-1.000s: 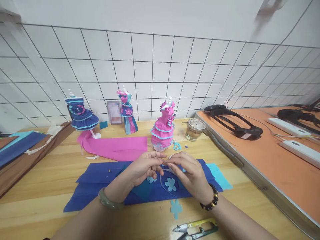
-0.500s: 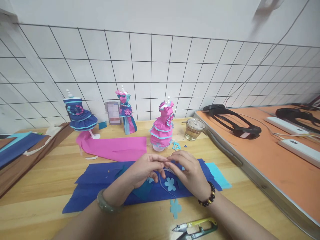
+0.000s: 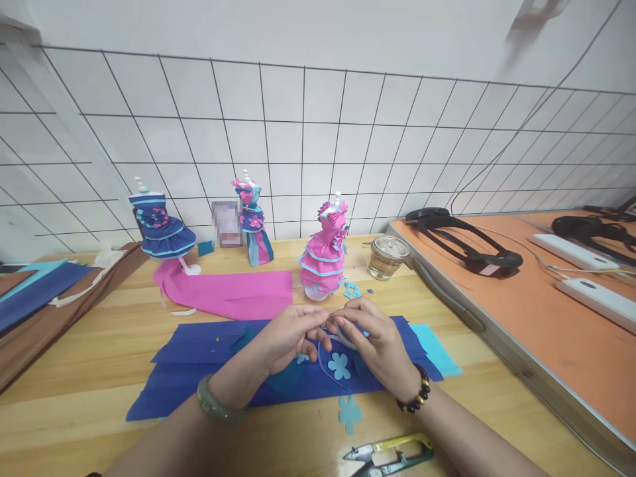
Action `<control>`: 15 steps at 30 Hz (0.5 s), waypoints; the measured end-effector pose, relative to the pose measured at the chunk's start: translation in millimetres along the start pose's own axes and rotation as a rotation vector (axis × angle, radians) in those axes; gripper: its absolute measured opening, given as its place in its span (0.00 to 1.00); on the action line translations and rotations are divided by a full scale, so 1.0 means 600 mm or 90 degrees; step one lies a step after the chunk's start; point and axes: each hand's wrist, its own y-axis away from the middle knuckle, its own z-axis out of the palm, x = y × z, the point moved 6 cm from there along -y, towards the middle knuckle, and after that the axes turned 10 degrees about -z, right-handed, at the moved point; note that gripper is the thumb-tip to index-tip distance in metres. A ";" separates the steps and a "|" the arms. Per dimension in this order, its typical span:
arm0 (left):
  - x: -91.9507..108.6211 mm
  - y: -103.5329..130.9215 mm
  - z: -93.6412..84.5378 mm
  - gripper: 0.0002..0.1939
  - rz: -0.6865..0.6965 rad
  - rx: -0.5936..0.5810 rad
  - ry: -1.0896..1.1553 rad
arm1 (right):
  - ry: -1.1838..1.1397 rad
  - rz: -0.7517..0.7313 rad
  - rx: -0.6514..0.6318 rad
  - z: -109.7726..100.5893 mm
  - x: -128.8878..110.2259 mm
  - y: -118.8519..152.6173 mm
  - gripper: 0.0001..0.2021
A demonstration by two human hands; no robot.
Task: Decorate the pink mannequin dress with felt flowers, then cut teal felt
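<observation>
My left hand point(image 3: 298, 334) and my right hand point(image 3: 375, 341) meet above a dark blue cloth point(image 3: 199, 377), thumb and fingertips pinched close together. A thin pale strip point(image 3: 322, 361) curls from near the right fingertips down onto the cloth. Whatever lies between the left fingertips is too small to make out. Beneath the hands is a light blue flower cutout point(image 3: 339, 366), and another flower cutout point(image 3: 350, 414) lies on the wood nearer me. Yellow-and-green thread snips point(image 3: 392, 454) rest at the front edge of view.
Small dress forms stand at the back: a blue dress point(image 3: 161, 225), a multicolour dress point(image 3: 253, 222) and a pink dress point(image 3: 325, 255). Pink cloth point(image 3: 233, 295) lies before them. A lidded glass point(image 3: 389, 257) stands right, beside an orange surface point(image 3: 536, 311) with a black headset point(image 3: 467, 245).
The fingertips have shifted slightly, with the left thumb now pressed against its fingers. More of the pale strip's loop shows beside my right fingers.
</observation>
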 end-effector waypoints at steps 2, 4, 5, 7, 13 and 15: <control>-0.001 -0.001 -0.002 0.14 0.004 0.013 -0.008 | 0.028 -0.008 -0.002 0.001 0.000 0.002 0.10; -0.001 -0.002 -0.003 0.13 0.009 0.024 -0.011 | 0.080 -0.031 -0.008 0.001 -0.001 0.005 0.10; -0.001 -0.003 -0.003 0.13 0.010 0.027 -0.009 | 0.113 -0.046 -0.013 0.002 -0.002 0.006 0.10; -0.001 -0.004 -0.005 0.12 0.009 0.039 0.001 | 0.181 -0.082 -0.028 0.002 -0.005 0.007 0.10; 0.005 -0.001 -0.012 0.11 0.034 0.090 0.029 | 0.291 -0.158 -0.064 0.005 -0.014 0.008 0.13; 0.008 0.001 -0.012 0.10 0.049 0.093 0.034 | 0.285 -0.143 -0.052 0.003 -0.012 0.007 0.12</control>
